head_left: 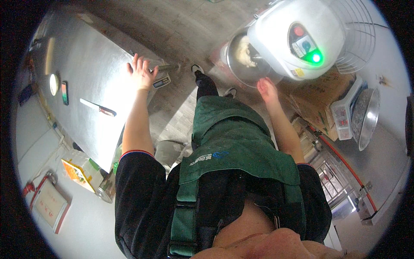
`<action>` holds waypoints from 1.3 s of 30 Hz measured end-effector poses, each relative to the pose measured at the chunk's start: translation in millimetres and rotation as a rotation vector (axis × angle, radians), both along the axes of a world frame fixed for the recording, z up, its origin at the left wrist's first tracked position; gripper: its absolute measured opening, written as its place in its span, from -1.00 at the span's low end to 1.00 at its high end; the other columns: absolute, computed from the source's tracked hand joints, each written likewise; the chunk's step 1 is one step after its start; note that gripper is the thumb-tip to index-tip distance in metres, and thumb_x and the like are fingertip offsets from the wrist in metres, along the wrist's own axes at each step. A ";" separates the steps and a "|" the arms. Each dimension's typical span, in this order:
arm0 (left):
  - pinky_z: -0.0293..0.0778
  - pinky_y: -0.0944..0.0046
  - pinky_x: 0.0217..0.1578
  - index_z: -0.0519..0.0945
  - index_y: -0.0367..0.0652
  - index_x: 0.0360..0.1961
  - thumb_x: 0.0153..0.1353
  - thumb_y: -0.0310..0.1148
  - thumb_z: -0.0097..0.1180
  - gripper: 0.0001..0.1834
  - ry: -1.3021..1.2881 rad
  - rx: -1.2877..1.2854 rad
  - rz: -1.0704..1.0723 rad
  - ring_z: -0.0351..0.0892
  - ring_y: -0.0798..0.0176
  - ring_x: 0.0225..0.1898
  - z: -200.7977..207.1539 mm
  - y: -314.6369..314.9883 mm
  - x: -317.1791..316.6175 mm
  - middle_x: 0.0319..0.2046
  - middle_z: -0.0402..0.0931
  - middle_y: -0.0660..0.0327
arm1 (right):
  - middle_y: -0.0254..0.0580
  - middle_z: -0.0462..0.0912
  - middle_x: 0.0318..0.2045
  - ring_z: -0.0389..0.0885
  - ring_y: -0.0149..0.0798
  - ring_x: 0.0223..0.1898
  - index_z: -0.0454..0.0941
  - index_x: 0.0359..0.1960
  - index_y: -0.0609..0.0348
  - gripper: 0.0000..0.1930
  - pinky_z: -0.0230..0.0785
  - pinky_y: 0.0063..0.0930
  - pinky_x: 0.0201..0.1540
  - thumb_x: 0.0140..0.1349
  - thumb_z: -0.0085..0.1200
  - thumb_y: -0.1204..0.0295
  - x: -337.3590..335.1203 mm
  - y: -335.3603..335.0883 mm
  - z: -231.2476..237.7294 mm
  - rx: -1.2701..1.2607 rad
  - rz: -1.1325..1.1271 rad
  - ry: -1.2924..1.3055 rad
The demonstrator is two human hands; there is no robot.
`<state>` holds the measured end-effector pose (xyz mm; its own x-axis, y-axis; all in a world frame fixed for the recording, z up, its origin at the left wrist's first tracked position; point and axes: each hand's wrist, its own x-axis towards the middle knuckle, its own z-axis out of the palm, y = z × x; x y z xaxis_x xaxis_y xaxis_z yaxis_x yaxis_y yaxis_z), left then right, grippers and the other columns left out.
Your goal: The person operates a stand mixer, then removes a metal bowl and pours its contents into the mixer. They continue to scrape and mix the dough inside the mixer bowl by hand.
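My left hand is over the near right edge of the steel worktable, its fingers spread and nothing in them. Close to its wrist sits a small device with a display, probably a scale. My right hand is beside the rim of a steel mixer bowl; its fingers look loosely extended and hold nothing. Whether it touches the rim, I cannot tell. Pale dough lies in the bowl, under the white stand mixer, whose panel has a lit green light.
On the worktable lie a knife, a phone, a small round pale dish and a wooden stick. To the right are cardboard, a white scale and a large steel basin. A wire guard stands beside the mixer.
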<state>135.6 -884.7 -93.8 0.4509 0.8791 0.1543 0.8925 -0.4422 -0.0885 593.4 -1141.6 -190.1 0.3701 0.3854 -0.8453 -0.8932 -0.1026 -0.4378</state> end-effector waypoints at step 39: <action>-0.09 -0.30 0.24 0.57 0.03 -0.18 0.00 0.02 0.22 -0.58 0.003 -0.018 0.005 0.09 0.12 0.36 2.1 -0.7 1.3 0.09 0.42 0.24 | -0.42 0.56 -0.48 0.53 -0.45 -0.43 0.54 -0.33 0.10 -0.89 0.49 -0.48 -0.24 0.14 0.22 0.55 2.5 -24.7 -19.9 0.003 -0.033 -0.046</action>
